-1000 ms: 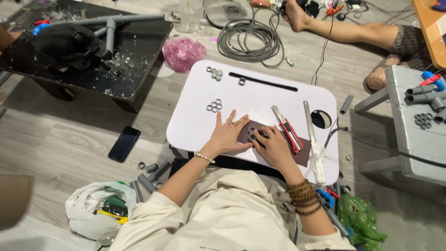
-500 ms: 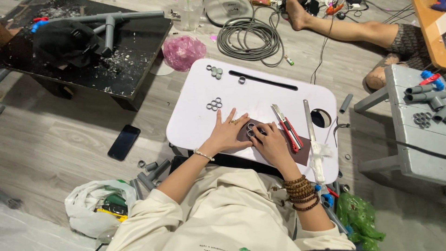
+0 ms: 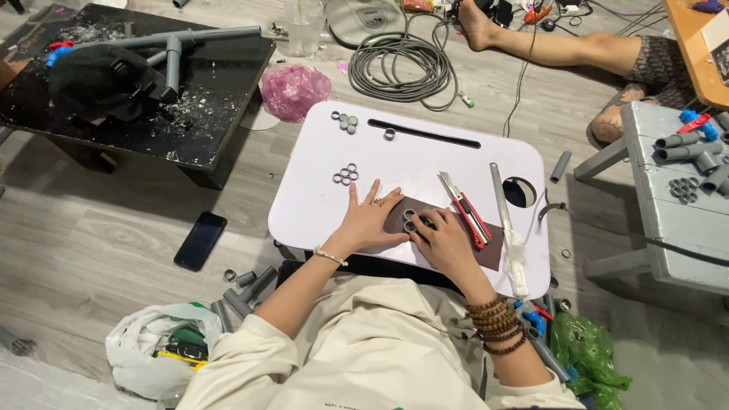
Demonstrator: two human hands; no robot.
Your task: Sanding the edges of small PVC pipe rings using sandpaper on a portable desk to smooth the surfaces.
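Hands unmoved since a second ago: left hand [image 3: 370, 225] lies flat, fingers spread, on the white lap table [image 3: 319, 190]; right hand [image 3: 444, 241] fingers pinch small grey plastic rings [image 3: 410, 220] on the brown mat [image 3: 490, 247].

Single head-worn cam, looking steeply down from above the seated person's torso, facing fwd across the white lap table [image 3: 319, 190]. Left hand [image 3: 370, 222] and right hand [image 3: 444, 241] sit near frame center, moderately close. Beyond the hands: floor, coiled cable [image 3: 402, 64]. Only one view, so no overlap w/ another.
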